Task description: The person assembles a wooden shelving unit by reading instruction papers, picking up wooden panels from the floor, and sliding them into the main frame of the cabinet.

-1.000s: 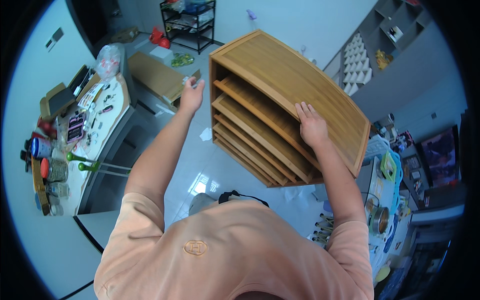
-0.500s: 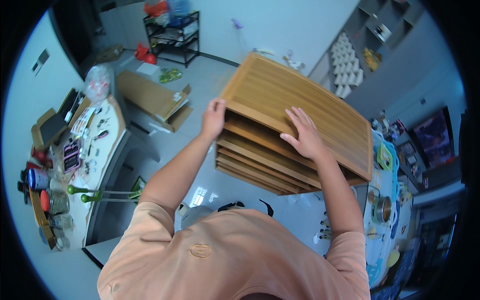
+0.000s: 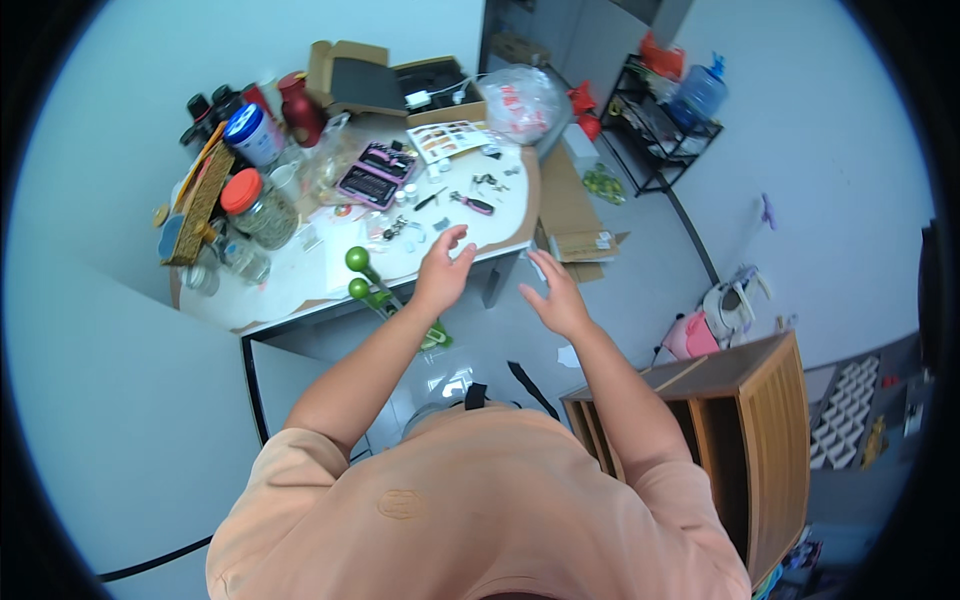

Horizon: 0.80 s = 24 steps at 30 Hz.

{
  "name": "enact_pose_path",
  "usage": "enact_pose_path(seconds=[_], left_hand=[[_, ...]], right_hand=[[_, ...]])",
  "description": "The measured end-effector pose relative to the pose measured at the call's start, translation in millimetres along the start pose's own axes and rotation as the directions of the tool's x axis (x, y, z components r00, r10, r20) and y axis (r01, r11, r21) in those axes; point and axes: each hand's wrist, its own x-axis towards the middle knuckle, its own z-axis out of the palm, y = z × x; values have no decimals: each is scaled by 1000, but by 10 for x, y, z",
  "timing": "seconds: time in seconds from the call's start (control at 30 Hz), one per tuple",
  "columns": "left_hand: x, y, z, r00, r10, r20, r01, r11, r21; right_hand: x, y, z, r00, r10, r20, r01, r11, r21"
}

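Above the front edge of a white table (image 3: pixel 515 222), my left hand (image 3: pixel 446 270) is held out with its fingers apart and nothing in it. My right hand (image 3: pixel 558 298) is likewise open and appears empty, just off the table's right front corner. Closest to the left hand on the tabletop are small metal fittings (image 3: pixel 398 229), a dark slim screwdriver (image 3: pixel 430 198) and a pink-and-black hand tool (image 3: pixel 474 205). Farther back lie an open pink tool case (image 3: pixel 378 175) and a printed sheet (image 3: pixel 446 141). The wooden cabinet (image 3: pixel 774 450) stands at my right, apart from both hands.
Jars, including a red-lidded one (image 3: pixel 262 212), crowd the table's left. Green-ended handles (image 3: pixel 372 282) stick up before its front edge. Flattened cardboard (image 3: pixel 572 212) lies on the floor beyond the right corner. A black shelf rack (image 3: pixel 650 135) stands at the far right.
My view has swung left from the cabinet to the table. Both hands have come off the cabinet and are now out in front of the table, open.
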Motion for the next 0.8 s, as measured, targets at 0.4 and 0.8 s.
enact_pose_path(seconds=[0.4,0.8], left_hand=[[767,210,-1091,985,60,-162,31,862,506],[2076,-440,-300,901,-362,-238,431,805,407]], right_hand=[[1952,269,680,972,-33,231,-8,985,175],[3620,1364,1018,894,-278,353,296,955,3]])
